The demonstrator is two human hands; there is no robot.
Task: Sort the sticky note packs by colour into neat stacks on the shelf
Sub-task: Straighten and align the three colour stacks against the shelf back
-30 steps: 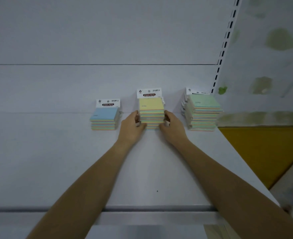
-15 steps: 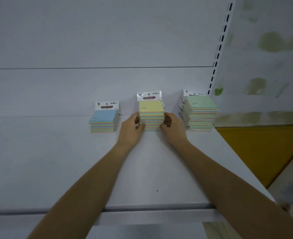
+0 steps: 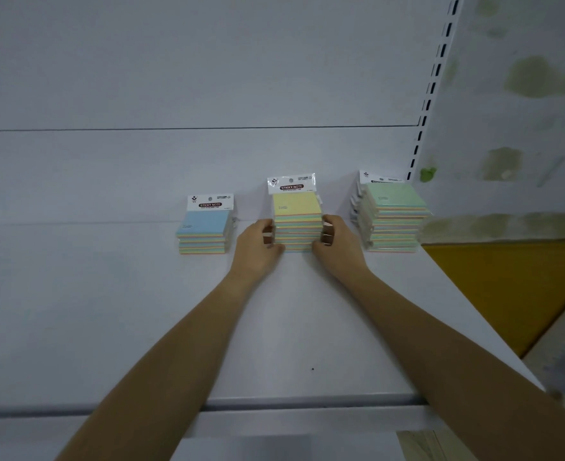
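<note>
White shelf [image 3: 108, 311] bears a blue stack [image 3: 204, 232], yellow stack [image 3: 296, 224] and green stack [image 3: 392, 221] in a row, the left hand [image 3: 258, 249] and right hand [image 3: 339, 249] clasping the yellow stack's sides, fingers seemingly curled round it.

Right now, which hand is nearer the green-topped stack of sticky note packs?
Right. The right hand sits just left of the green-topped stack, apart from it, holding the yellow-topped stack by its right side; the left hand holds that stack's left side.
</note>
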